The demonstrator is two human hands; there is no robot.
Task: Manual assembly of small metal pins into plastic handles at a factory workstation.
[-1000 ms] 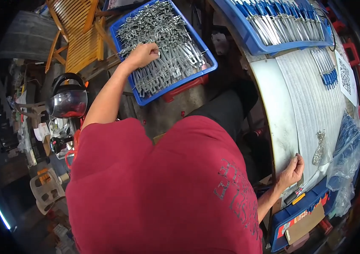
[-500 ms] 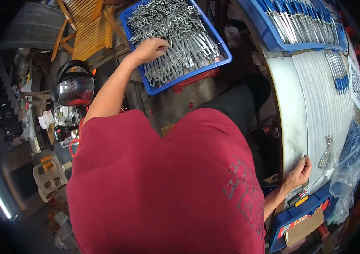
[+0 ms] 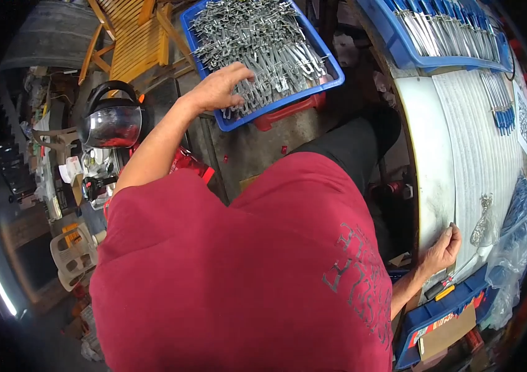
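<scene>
My left hand (image 3: 219,88) is over the near left part of a blue plastic tray (image 3: 301,98). Its fingers are spread and curved, and nothing shows between them. Many thin silver metal pieces (image 3: 257,37) fill the tray, heaped at the far side and lying more lengthwise at the near side. On the right, my right hand (image 3: 442,249) is at the white worktable (image 3: 426,133), thumb and forefinger pinched together beside a ribbed white sheet (image 3: 471,133). Whatever those fingertips hold, if anything, is too small to make out.
A second blue tray (image 3: 421,62) holds blue-handled metal tools. Several similar blue-handled tools (image 3: 504,118) lie on the sheet. Near the right hand are a small bag of metal bits (image 3: 480,226) and a blue crate (image 3: 409,356). A kettle (image 3: 113,124) and wooden chair (image 3: 130,46) stand left.
My left hand has opened from closed fingers and come slightly nearer over the tray. The view has shifted a little. My right hand keeps its pinch by the sheet.
</scene>
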